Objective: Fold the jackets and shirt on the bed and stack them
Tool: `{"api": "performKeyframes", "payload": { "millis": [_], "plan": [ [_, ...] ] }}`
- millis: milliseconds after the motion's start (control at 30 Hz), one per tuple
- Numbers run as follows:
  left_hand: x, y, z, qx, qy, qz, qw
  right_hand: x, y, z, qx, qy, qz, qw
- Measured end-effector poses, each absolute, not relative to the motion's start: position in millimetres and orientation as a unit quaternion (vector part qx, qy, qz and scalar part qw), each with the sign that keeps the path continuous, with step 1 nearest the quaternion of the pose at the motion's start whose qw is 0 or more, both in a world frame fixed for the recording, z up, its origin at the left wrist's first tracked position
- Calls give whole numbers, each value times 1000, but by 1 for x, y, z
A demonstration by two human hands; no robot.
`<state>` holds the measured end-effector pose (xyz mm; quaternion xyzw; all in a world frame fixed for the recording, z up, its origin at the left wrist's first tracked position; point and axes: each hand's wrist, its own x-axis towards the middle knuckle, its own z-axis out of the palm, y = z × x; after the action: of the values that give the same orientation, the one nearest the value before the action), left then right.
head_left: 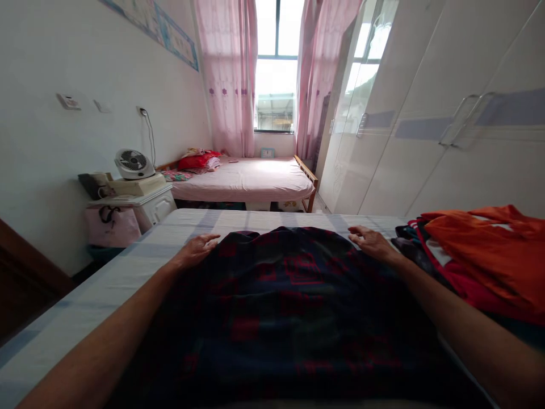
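Observation:
A dark navy cloth garment (pixel 272 307) with red square patterns is spread out in front of me over the near part of the bed. Its far edge is wavy, and its near part is in deep shadow. At the garment's far left corner is my left hand (pixel 197 250), fingers stretched toward the cloth and slightly apart. Opposite it, my right hand (pixel 371 242) is at the far right edge, its fingers extended inward and parted. Both hands appear to touch the cloth's edges, with my forearms along its sides.
Folded clothes, an orange garment (pixel 481 244) on top, lie at right on the striped bed sheet (pixel 114 284). Beyond stands a second bed (pixel 255 176) below the window. A fan (pixel 134 163) sits on the left bedside cabinet (pixel 157 205). White wardrobes (pixel 426 113) line the right.

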<state>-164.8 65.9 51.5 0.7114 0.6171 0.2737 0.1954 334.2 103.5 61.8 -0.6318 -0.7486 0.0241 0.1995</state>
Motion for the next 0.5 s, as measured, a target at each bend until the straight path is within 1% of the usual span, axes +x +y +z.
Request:
{"api": "performKeyframes", "payload": {
  "millis": [167, 267, 400, 500],
  "plan": [
    [-157, 97, 52, 745, 550, 249, 282, 299, 164, 51, -619, -766, 39, 167],
    [-154, 103, 52, 754, 533, 228, 307, 273, 184, 45, -596, -788, 65, 138],
    [-149, 110, 49, 761, 540, 198, 299, 247, 193, 36, -565, -815, 89, 95],
    [-147, 116, 49, 761, 563, 203, 250, 240, 193, 35, -579, -809, 72, 75]
  ]
}}
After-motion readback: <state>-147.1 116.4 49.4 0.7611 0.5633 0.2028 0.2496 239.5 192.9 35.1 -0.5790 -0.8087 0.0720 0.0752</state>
